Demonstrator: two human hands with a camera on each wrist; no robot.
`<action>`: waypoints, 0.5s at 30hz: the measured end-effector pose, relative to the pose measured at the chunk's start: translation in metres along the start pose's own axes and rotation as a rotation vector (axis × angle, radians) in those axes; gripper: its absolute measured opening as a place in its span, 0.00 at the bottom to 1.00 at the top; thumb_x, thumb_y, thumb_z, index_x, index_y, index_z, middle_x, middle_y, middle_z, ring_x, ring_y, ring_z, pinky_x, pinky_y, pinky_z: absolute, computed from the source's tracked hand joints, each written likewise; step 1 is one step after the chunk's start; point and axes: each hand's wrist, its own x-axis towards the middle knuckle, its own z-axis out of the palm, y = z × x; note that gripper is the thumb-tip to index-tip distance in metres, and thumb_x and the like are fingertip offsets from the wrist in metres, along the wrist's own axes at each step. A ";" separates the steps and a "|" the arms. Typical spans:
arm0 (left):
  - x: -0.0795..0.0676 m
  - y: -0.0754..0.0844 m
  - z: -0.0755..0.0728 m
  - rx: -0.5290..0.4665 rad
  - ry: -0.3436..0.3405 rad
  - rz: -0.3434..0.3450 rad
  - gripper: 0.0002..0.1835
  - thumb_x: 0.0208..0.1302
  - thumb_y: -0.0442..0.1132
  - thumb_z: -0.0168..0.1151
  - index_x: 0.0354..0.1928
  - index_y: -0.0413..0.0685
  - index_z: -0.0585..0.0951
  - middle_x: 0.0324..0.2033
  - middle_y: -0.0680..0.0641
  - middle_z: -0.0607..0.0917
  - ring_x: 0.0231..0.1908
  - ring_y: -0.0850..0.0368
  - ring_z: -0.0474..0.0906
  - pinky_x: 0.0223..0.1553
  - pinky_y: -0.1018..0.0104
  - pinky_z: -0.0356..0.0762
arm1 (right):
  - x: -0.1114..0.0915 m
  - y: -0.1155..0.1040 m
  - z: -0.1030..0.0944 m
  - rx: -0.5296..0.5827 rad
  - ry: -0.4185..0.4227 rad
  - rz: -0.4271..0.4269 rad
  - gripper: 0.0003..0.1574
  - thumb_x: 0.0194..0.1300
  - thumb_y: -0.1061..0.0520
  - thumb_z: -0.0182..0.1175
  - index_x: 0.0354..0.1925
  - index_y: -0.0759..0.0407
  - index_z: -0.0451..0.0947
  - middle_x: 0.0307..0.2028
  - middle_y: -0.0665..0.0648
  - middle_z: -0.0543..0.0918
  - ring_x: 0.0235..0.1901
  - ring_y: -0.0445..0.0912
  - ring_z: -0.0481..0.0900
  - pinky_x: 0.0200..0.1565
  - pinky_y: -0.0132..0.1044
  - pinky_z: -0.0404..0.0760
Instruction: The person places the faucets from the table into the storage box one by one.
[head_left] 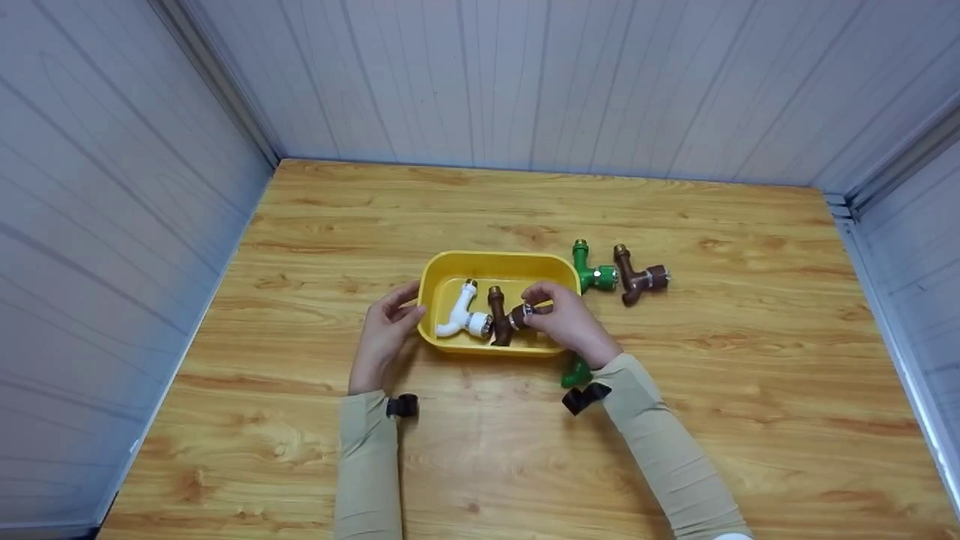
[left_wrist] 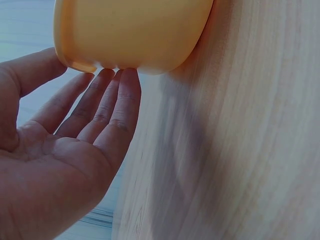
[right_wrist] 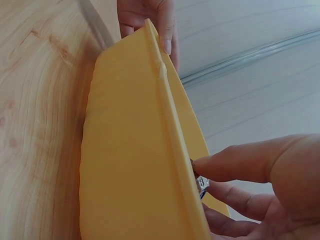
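A yellow plastic tub (head_left: 495, 351) stands on the wooden table. My left hand (head_left: 388, 330) grips its left end, thumb at the rim and fingertips against the outer wall (left_wrist: 130, 35). Inside the tub, my right hand (head_left: 562, 315) pinches the knob end of a brown tap (head_left: 501, 319) between thumb and fingers. Only a bit of the tap's metal (right_wrist: 202, 184) shows past the rim in the right wrist view. A white tap (head_left: 460, 315) lies to the left of the brown one in the tub.
Right of the tub lie a green tap (head_left: 598, 277) and a second brown tap (head_left: 637, 279). Another green piece (head_left: 576, 373) shows partly under my right wrist. Panelled walls (head_left: 487, 82) border the wooden table (head_left: 480, 465) at the back and sides.
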 end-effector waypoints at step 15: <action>0.001 -0.001 -0.001 0.001 -0.007 -0.002 0.24 0.62 0.23 0.59 0.62 0.31 0.71 0.57 0.31 0.74 0.52 0.31 0.72 0.47 0.68 0.77 | 0.006 -0.003 0.004 0.233 -0.001 0.115 0.23 0.73 0.53 0.48 0.57 0.70 0.69 0.46 0.62 0.75 0.39 0.50 0.75 0.47 0.48 0.79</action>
